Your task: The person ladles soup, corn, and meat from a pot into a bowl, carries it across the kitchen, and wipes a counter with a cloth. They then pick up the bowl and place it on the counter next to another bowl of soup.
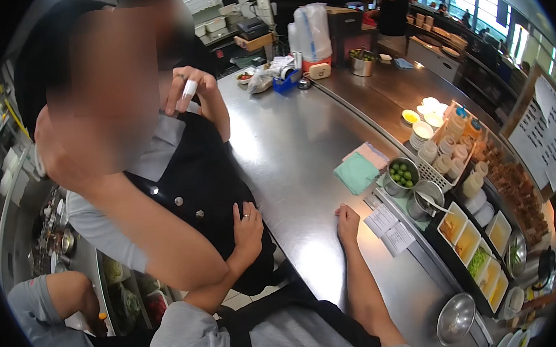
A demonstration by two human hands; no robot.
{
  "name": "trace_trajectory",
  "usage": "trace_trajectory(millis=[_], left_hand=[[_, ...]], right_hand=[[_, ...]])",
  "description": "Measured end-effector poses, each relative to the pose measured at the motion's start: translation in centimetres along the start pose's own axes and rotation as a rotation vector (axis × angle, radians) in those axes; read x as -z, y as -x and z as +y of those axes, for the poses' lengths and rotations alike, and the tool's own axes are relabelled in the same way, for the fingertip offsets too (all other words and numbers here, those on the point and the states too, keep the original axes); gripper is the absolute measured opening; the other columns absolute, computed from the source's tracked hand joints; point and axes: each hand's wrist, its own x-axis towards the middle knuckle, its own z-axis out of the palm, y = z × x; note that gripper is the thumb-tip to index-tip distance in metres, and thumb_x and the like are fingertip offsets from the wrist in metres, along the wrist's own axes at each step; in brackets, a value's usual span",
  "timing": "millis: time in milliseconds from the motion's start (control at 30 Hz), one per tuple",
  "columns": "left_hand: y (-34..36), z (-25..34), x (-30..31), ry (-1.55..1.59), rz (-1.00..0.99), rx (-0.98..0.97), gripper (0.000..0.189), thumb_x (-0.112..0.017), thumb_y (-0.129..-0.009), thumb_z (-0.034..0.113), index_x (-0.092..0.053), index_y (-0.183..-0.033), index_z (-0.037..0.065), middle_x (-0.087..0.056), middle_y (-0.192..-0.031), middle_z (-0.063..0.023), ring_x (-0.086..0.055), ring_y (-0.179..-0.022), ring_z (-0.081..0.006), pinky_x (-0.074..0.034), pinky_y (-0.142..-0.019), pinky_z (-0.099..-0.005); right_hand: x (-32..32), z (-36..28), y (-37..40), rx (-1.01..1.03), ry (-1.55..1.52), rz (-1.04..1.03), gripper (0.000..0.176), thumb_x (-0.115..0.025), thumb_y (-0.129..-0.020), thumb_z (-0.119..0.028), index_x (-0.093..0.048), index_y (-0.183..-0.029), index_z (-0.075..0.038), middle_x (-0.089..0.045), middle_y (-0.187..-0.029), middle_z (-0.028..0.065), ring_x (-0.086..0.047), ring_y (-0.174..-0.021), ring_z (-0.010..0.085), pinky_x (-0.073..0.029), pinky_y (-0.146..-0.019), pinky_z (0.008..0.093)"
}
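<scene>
My left hand (248, 230) is at the dark, buttoned apron (207, 178) of a person facing me, beside the counter edge. Its fingers lie stretched out and apart, with a ring on one, and hold nothing. That person's bent arm (147, 234) passes in front of part of my forearm. On the steel counter (298, 185), my right hand (348, 224) rests in a loose fist, with nothing seen in it. Beyond this hand are folded green and pink cloths (357, 173). Printed paper slips (388, 230) lie just to its right.
A metal pot of green limes (402, 174) stands by squeeze bottles (447, 145) and a pot with a spoon (425, 198). White food trays (468, 243) line the right side, with a steel bowl (456, 318) nearer me. Another person's knee (67, 294) shows at lower left.
</scene>
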Motion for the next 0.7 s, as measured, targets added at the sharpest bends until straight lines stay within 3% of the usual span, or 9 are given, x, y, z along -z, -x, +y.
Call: trace_trajectory(millis=[67,133,233,367,433,567,633,667,700], left_hand=[[-2.1,1.1,0.5,0.175,-0.054,0.083,0.05,-0.059,-0.069,0.017,-0.05,-0.116,0.002,-0.051,-0.11,-0.0178,-0.044,-0.109,-0.0314,-0.022,-0.095,-0.0528],[-5.5,2.5,1.7,0.501,-0.08,0.222,0.061,-0.062,-0.07,0.019,-0.038,-0.124,0.002,-0.057,-0.093,-0.0167,-0.054,-0.092,-0.0316,-0.032,-0.086,-0.0491],[-12.6,3.8,5.5,0.917,0.067,0.231,0.088,-0.063,-0.073,0.025,-0.005,-0.137,0.007,-0.058,-0.076,-0.0157,-0.058,-0.071,-0.0322,-0.045,-0.065,-0.0407],[-22.3,3.7,10.8,1.375,0.22,0.279,0.095,-0.065,-0.071,0.023,0.003,-0.137,0.011,-0.059,-0.079,-0.0164,-0.058,-0.073,-0.0324,-0.044,-0.067,-0.0406],[-28.1,4.2,10.3,1.337,0.405,0.264,0.098,-0.066,-0.07,0.024,0.004,-0.137,0.01,-0.059,-0.092,-0.0228,-0.057,-0.085,-0.0367,-0.044,-0.076,-0.0419],[-35.3,3.5,11.2,1.349,0.264,0.292,0.103,-0.069,-0.064,0.024,0.002,-0.136,0.007,-0.051,-0.11,-0.0274,-0.052,-0.101,-0.0389,-0.041,-0.087,-0.0409],[-38.7,3.7,9.2,1.366,0.346,0.217,0.097,-0.07,-0.063,0.025,-0.008,-0.136,0.005,-0.051,-0.11,-0.0268,-0.051,-0.104,-0.0364,-0.04,-0.089,-0.0394],[-41.1,4.2,7.4,1.28,0.43,0.251,0.081,-0.068,-0.064,0.024,-0.027,-0.132,0.007,-0.053,-0.11,-0.0221,-0.053,-0.102,-0.0333,-0.04,-0.09,-0.0382],[-40.8,3.9,7.8,1.269,0.5,0.0,0.104,-0.071,-0.063,0.022,0.001,-0.134,-0.002,-0.056,-0.095,-0.0221,-0.061,-0.067,-0.0281,-0.053,-0.048,-0.0341]], right_hand=[[0.6,-0.1,0.6,-0.06,-0.049,-0.004,0.036,-0.045,-0.089,-0.025,-0.056,-0.067,0.002,-0.048,-0.053,0.005,-0.042,-0.048,0.0094,-0.034,-0.045,0.0247],[1.3,-0.9,1.6,-0.388,-0.499,0.024,0.034,-0.045,-0.089,-0.024,-0.057,-0.069,0.0,-0.042,-0.049,0.0005,-0.038,-0.043,0.0068,-0.03,-0.04,0.0213],[4.4,-3.0,6.4,-0.403,-0.373,0.089,0.033,-0.044,-0.09,-0.023,-0.058,-0.071,0.0,-0.042,-0.05,-0.001,-0.039,-0.044,0.0062,-0.031,-0.041,0.02],[8.9,-3.8,13.4,-0.428,-0.285,0.202,0.031,-0.047,-0.089,-0.021,-0.059,-0.07,0.001,-0.045,-0.051,0.0002,-0.041,-0.047,0.006,-0.033,-0.045,0.0205],[10.9,-3.0,16.0,-0.324,-0.179,0.368,0.029,-0.049,-0.087,-0.018,-0.06,-0.07,0.002,-0.046,-0.052,0.0013,-0.041,-0.049,0.0067,-0.034,-0.047,0.0214],[13.5,-1.5,18.0,-0.216,0.049,0.394,0.018,-0.053,-0.082,-0.01,-0.059,-0.071,0.003,-0.052,-0.055,0.0079,-0.049,-0.051,0.0143,-0.04,-0.05,0.0261],[13.3,-2.8,17.5,-0.148,0.278,0.359,0.011,-0.059,-0.076,-0.006,-0.056,-0.068,0.002,-0.054,-0.059,0.015,-0.053,-0.051,0.0259,-0.042,-0.05,0.0314],[13.2,-3.0,17.4,-0.155,0.289,0.396,0.014,-0.061,-0.074,-0.009,-0.055,-0.065,0.001,-0.053,-0.059,0.0148,-0.052,-0.05,0.0272,-0.042,-0.049,0.0321],[13.4,-2.9,17.3,-0.192,0.3,0.387,0.015,-0.061,-0.075,-0.01,-0.055,-0.065,0.0,-0.053,-0.059,0.0147,-0.053,-0.051,0.0281,-0.043,-0.049,0.0333]])
